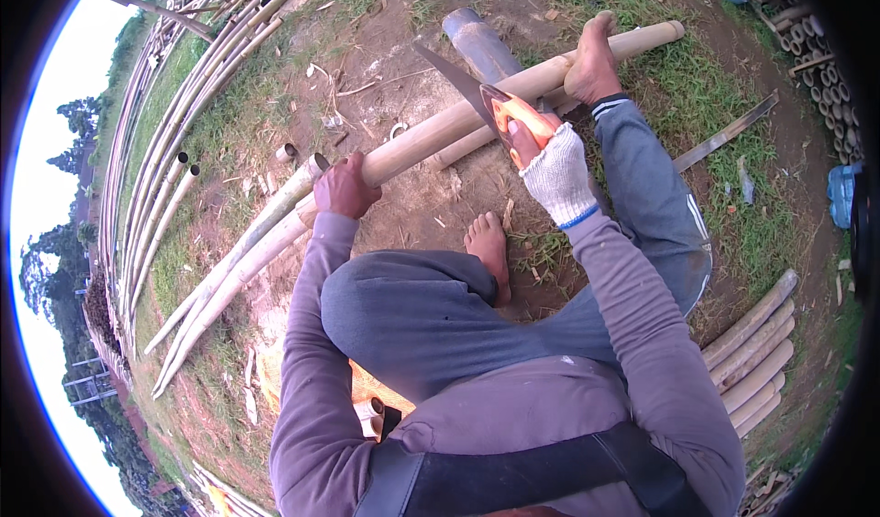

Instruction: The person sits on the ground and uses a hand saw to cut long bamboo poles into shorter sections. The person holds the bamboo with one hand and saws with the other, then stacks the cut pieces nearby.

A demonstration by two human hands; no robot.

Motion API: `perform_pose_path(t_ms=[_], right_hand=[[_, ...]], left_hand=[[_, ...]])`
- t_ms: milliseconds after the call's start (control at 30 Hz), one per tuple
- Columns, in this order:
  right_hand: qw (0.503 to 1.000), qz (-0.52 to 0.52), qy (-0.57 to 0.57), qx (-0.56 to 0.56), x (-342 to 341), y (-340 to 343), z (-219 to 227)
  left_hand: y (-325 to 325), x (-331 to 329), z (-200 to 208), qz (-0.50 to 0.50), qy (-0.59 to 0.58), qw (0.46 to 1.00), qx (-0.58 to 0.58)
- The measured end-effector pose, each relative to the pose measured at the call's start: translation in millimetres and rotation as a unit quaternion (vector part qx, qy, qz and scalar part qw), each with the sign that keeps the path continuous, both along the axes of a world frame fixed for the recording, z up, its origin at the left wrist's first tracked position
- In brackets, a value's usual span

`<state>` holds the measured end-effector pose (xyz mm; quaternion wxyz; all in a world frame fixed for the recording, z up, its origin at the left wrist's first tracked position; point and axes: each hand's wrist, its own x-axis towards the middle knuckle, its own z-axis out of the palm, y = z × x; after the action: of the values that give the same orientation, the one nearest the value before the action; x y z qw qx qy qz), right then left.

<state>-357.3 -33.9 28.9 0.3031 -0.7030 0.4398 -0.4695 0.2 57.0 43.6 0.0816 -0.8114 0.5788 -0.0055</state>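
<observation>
A long pale bamboo pole (426, 141) slants from the lower left up to the far right. Wrapped around it from above is my bare left hand (344, 185). My right hand (553, 170), in a white knitted glove with the thumb uncovered, grips the orange handle of a handsaw (456, 79). Its dark blade crosses the pole's far side; whether the teeth sit in a cut, I cannot tell. My bare foot (594, 59) presses on the pole near its far right end. Beneath the pole lie a thick grey log (481, 45) and a shorter bamboo piece (463, 146).
Long bamboo poles (174, 150) lie stacked at the left. Cut bamboo lengths (752, 357) rest in a row at the lower right, and short rings (825, 86) are heaped at the far right. A flat strip (729, 130) lies on the grass. My other foot (489, 251) stands on dirt.
</observation>
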Motion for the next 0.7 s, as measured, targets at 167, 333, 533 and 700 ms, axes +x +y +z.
perform_pose_path(t_ms=[167, 333, 533, 700], right_hand=[[0.988, 0.026, -0.073, 0.131, -67, 87, 35], [0.961, 0.008, -0.131, 0.245, -125, 138, 36], [0.998, -0.017, 0.028, 0.045, 11, -3, 11], [0.995, 0.019, -0.056, 0.082, -61, 87, 17]], left_hand=[[14, 8, 3, 0.009, 0.002, 1.000, 0.003], [16, 5, -4, 0.011, -0.002, 1.000, 0.002], [-1, 4, 0, 0.010, 0.002, 1.000, 0.016], [11, 9, 1, 0.028, 0.003, 0.999, 0.029]])
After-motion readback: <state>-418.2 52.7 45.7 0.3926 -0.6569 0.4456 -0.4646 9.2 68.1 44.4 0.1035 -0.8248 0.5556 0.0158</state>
